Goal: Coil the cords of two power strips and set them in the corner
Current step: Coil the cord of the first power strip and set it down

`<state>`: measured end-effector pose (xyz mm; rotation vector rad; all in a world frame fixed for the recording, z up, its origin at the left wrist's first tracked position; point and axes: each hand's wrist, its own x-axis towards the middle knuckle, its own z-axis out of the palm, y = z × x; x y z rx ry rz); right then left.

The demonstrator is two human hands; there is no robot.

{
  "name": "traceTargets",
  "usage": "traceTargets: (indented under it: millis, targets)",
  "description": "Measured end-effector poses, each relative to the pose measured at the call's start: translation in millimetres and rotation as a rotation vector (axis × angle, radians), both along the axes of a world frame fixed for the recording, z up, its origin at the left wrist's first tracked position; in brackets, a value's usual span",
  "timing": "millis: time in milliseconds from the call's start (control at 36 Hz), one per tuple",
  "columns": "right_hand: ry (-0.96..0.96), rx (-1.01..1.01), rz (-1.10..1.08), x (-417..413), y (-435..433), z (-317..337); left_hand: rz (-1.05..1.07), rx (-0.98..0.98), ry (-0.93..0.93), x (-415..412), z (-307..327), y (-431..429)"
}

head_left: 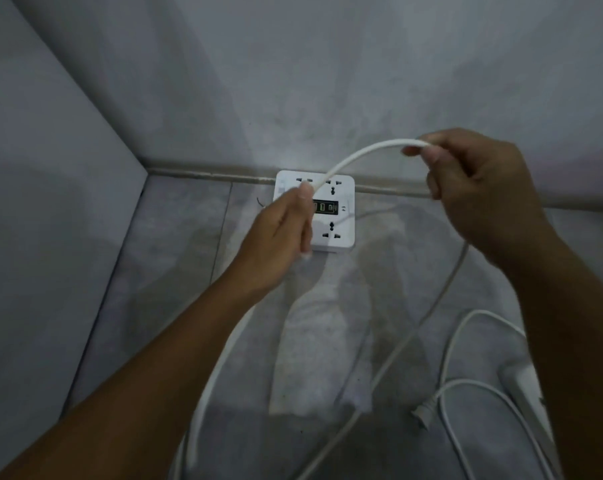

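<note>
Both hands are pinching the white cord [355, 157]; left hand [282, 233] anchoring, right hand [480, 188] arching a loop for coiling

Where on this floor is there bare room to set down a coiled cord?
Bare floor lies left of the square power strip, between it and the left wall. Bottom right is crowded: a second cord, its plug and another strip.
</note>
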<state>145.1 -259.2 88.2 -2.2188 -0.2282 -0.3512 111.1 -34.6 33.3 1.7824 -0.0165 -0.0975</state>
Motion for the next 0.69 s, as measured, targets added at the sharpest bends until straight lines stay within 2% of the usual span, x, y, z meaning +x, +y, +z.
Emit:
traceTargets:
  millis: [111, 194, 306, 361, 444, 556, 611, 694]
  targets:
    - [-0.005, 0.097, -0.315, 13.4, -12.9, -8.8, -0.109, -0.188, 0.165, -11.9, -6.7, -0.5]
    - [0.084, 0.163, -0.413, 11.3, -15.2, -25.4, -0.128, -0.340, 0.254, -8.3, -3.6, 2.9]
    - [0.412, 0.215, -0.358, -10.9, -10.4, -67.5, -0.046, -0.624, 0.264, 14.5, 10.5, 11.5]
    - [0.509, 0.217, -0.291, -32.8, -7.5, -87.0, -0.002, -0.739, 0.238, 26.4, 18.4, 18.5]
    - [0.600, 0.220, -0.263, -67.1, -7.0, -109.6, 0.068, -0.811, 0.188, 39.8, 28.3, 29.1]
    - [0.757, 0.402, -0.257, -83.3, -15.1, -125.9, 0.121, -0.837, 0.143, 49.9, 35.3, 35.1]
    - [0.763, 0.359, -0.309, -78.5, -16.8, -126.3, 0.127, -0.833, 0.139, 49.5, 34.2, 33.6]
    - [0.539, 0.094, -0.427, -64.3, -16.3, -119.1, 0.115, -0.806, 0.155, 42.2, 27.4, 27.0]
